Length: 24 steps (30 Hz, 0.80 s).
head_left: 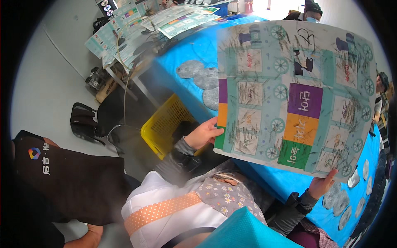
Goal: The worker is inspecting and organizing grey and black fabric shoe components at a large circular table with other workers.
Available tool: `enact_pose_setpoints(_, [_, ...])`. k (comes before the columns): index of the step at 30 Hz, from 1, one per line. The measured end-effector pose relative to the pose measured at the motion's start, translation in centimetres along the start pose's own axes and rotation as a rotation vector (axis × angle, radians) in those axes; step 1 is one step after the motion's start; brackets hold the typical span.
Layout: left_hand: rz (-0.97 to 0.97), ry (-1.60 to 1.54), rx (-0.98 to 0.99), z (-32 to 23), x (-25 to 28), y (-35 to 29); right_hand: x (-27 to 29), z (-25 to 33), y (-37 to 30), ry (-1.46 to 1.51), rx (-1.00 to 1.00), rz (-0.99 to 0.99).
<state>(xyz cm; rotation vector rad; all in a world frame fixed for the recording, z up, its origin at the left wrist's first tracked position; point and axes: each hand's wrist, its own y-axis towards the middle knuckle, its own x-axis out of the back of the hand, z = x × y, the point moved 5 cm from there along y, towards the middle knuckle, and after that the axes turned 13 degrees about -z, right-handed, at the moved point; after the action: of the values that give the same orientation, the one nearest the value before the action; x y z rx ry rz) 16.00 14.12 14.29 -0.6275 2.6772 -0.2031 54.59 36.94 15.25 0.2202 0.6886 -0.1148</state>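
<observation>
A large, slightly bowed printed sheet is held up before me over the blue-covered table. It carries teal train pictures, white boxes and a purple, orange and green band, with dark scribble-like streaks across it. My left hand pinches its lower left edge, thumb on the printed face. My right hand grips the lower right edge, its fingers partly hidden. Behind the sheet, part of the table is out of sight.
Grey rounded flat pieces lie on the blue table cover. A yellow basket stands beside my left forearm. More printed sheets are spread at the far left. A person in a dark garment is close at my left; others are farther off.
</observation>
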Motion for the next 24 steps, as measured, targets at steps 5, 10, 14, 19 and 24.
enact_pose_setpoints(5, [0.047,-0.209,-0.112,-0.3,-0.5,-0.7,-0.1,0.6,-1.2,0.001,-0.044,-0.091])
enact_pose_setpoints(10, [-0.096,-0.387,-0.182,-0.8,-0.1,-0.2,-1.6,-3.3,-5.0,-0.485,-0.066,0.255])
enact_pose_setpoints(14, [-0.144,-0.565,-0.244,-3.0,0.9,0.4,-3.1,-4.6,-8.9,-1.027,0.363,0.463])
enact_pose_setpoints(19, [-0.276,-0.53,-0.386,-5.8,2.0,2.7,-4.4,-4.5,-9.7,-1.152,0.519,0.528])
enact_pose_setpoints(24, [-0.381,-0.452,-0.557,-11.8,4.7,7.7,-4.6,-4.2,-9.5,-1.151,0.588,0.447])
